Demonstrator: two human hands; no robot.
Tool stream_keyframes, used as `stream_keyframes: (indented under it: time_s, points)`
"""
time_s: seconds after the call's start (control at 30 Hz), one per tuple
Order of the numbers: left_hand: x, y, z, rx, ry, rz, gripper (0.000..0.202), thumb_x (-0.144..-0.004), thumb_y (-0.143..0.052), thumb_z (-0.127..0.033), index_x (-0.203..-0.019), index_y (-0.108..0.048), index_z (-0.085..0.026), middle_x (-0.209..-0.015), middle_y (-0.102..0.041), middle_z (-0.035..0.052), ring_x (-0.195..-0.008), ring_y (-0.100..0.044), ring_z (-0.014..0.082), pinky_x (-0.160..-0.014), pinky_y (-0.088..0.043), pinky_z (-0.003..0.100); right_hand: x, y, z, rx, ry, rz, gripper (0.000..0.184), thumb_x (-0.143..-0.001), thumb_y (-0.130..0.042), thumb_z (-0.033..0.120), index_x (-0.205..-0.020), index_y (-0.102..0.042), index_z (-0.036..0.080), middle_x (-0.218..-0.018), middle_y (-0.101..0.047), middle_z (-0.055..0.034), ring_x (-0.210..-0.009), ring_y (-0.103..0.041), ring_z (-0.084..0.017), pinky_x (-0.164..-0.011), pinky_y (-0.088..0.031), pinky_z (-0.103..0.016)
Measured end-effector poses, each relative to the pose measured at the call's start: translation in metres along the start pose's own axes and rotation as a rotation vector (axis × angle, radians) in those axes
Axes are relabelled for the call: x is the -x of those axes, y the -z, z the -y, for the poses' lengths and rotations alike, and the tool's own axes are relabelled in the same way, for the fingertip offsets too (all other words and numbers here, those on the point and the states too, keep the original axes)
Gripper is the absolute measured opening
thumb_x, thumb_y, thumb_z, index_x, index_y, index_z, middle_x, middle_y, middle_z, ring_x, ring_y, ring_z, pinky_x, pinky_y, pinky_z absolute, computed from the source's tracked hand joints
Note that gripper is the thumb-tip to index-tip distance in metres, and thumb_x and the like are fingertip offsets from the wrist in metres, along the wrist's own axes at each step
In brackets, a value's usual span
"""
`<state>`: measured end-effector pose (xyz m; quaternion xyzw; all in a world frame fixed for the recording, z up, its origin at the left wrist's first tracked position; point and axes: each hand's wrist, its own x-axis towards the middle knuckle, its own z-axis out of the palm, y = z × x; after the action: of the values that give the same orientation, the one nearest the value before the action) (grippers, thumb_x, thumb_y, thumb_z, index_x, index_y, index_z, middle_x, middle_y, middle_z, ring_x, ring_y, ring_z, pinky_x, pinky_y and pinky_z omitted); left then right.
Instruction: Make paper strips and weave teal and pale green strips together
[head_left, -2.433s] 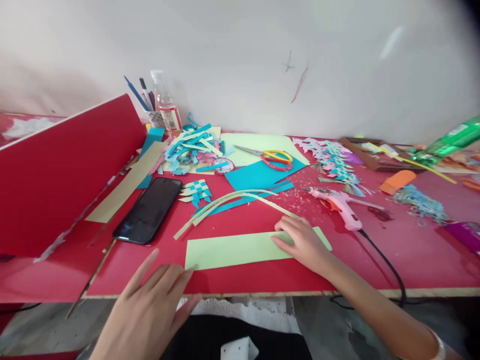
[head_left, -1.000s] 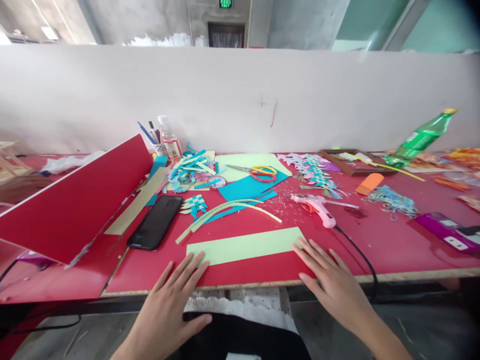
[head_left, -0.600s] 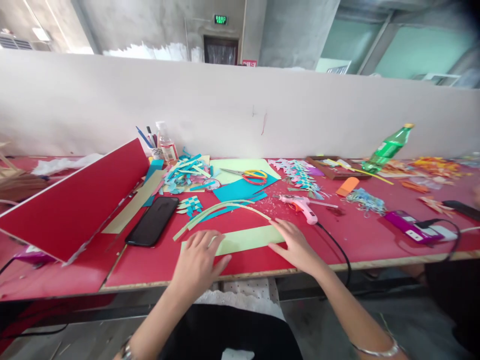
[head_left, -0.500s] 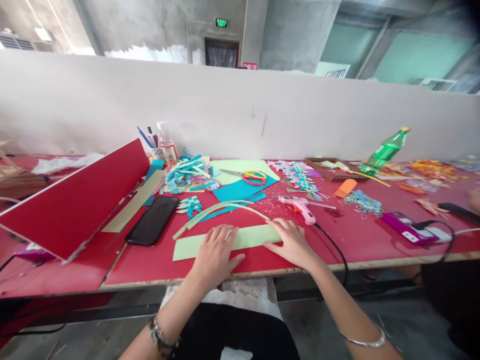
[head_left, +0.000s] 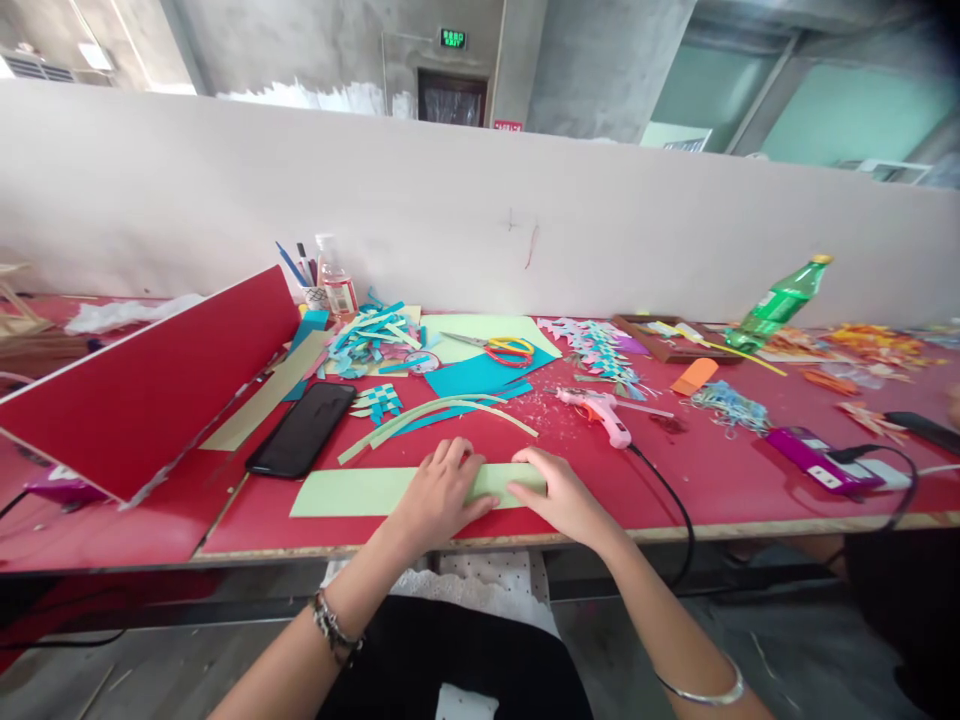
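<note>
Red tabletop (head_left: 712,470): two hands (head_left: 442,492) (head_left: 566,497) touch one green strip (head_left: 345,492).

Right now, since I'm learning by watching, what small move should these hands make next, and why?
Probably the right hand could pinch the right end of the pale green paper strip: it sits there, while the left hand rests across the strip, placed to steady it.

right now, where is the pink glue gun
In the head view, the pink glue gun lies right of centre on the red table, just beyond the right hand.
</note>
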<state>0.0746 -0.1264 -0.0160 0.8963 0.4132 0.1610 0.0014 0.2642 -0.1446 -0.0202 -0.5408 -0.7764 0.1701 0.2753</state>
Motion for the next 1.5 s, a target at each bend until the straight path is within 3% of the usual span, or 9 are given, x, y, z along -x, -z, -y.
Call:
stream_keyframes:
  time_s: [0.1, 0.2, 0.4, 0.8, 0.9, 1.03, 1.1, 1.27, 1.5]
  points:
    - [-0.002, -0.003, 0.000, -0.029, 0.066, -0.007, 0.025, -0.078, -0.046, -0.036, -0.094, -0.049, -0.017, -0.095, -0.048, 0.0069, -0.088, -0.044, 0.0214, -0.073, -0.040, 0.035, -0.006, -0.001, -0.004, -0.030, 0.006, 0.005, 0.010, -0.080, -0.045, 0.027, -0.086, -0.047, 0.020, -0.088, -0.056, -0.0026, -0.083, -0.053, -0.015, -0.071, -0.039, -0.025]
    - [-0.002, -0.009, 0.002, -0.011, 0.120, 0.024, 0.017, -0.078, -0.046, -0.033, -0.084, -0.048, -0.017, -0.085, -0.050, 0.0046, -0.082, -0.046, 0.0196, -0.069, -0.040, 0.032, -0.009, -0.008, -0.006, 0.098, 0.034, -0.030, 0.009, -0.081, -0.043, 0.024, -0.075, -0.048, 0.019, -0.077, -0.055, -0.0023, -0.075, -0.053, -0.015, -0.066, -0.038, -0.024]
    - [-0.001, -0.011, 0.006, 0.012, 0.202, 0.064, 0.011, -0.081, -0.041, -0.027, -0.082, -0.048, -0.017, -0.087, -0.050, 0.0043, -0.081, -0.047, 0.0183, -0.068, -0.039, 0.030, -0.010, -0.018, -0.006, 0.417, 0.031, -0.061, 0.016, -0.082, -0.044, 0.022, -0.067, -0.048, 0.017, -0.064, -0.053, -0.0018, -0.059, -0.050, -0.014, -0.055, -0.032, -0.024]
    - [-0.002, -0.012, 0.001, 0.005, 0.330, 0.132, 0.016, -0.084, -0.035, -0.020, -0.082, -0.051, -0.019, -0.083, -0.053, 0.0034, -0.079, -0.048, 0.0197, -0.065, -0.039, 0.032, -0.010, -0.024, -0.004, 0.620, 0.046, -0.122, 0.022, -0.085, -0.039, 0.025, -0.067, -0.051, 0.018, -0.061, -0.052, -0.0015, -0.056, -0.048, -0.014, -0.055, -0.028, -0.024]
    - [0.003, -0.010, 0.001, 0.024, 0.242, 0.091, 0.025, -0.086, -0.029, -0.019, -0.100, -0.050, -0.021, -0.100, -0.052, 0.0051, -0.090, -0.047, 0.0193, -0.072, -0.039, 0.033, -0.010, -0.024, -0.004, 0.599, 0.053, -0.122, 0.021, -0.085, -0.039, 0.024, -0.070, -0.052, 0.018, -0.063, -0.052, -0.0018, -0.058, -0.048, -0.014, -0.056, -0.029, -0.024]
    - [0.016, -0.001, 0.005, 0.114, -0.170, 0.167, 0.041, -0.086, -0.029, -0.040, -0.125, -0.033, -0.029, -0.134, -0.033, 0.0002, -0.120, -0.029, 0.0179, -0.097, -0.024, 0.035, -0.010, -0.023, -0.004, 0.569, 0.072, -0.114, 0.022, -0.086, -0.036, 0.024, -0.073, -0.053, 0.018, -0.065, -0.053, -0.0023, -0.059, -0.050, -0.014, -0.056, -0.030, -0.024]
    - [0.022, 0.003, 0.008, 0.122, -0.265, 0.244, 0.053, -0.083, -0.027, -0.051, -0.130, -0.024, -0.029, -0.138, -0.025, 0.0001, -0.126, -0.020, 0.0184, -0.102, -0.016, 0.037, -0.010, -0.022, -0.005, 0.553, 0.069, -0.107, 0.024, -0.086, -0.034, 0.024, -0.074, -0.053, 0.018, -0.066, -0.053, -0.0028, -0.060, -0.050, -0.014, -0.056, -0.030, -0.024]
    - [0.040, 0.012, 0.019, 0.103, -0.260, 0.319, 0.067, -0.074, -0.032, -0.062, -0.132, -0.019, -0.030, -0.141, -0.017, 0.0016, -0.127, -0.018, 0.0202, -0.102, -0.015, 0.037, -0.009, -0.022, -0.007, 0.521, 0.051, -0.074, 0.022, -0.086, -0.035, 0.024, -0.075, -0.053, 0.018, -0.068, -0.054, -0.0035, -0.061, -0.051, -0.014, -0.057, -0.031, -0.025]
    - [0.084, 0.022, 0.041, -0.063, -0.158, 0.225, 0.078, -0.065, -0.051, -0.058, -0.131, -0.019, -0.033, -0.141, -0.018, 0.0011, -0.124, -0.026, 0.0214, -0.100, -0.022, 0.035, -0.008, -0.022, -0.010, 0.520, 0.063, -0.061, 0.020, -0.085, -0.037, 0.024, -0.076, -0.053, 0.018, -0.069, -0.055, -0.0041, -0.063, -0.051, -0.015, -0.057, -0.032, -0.025]
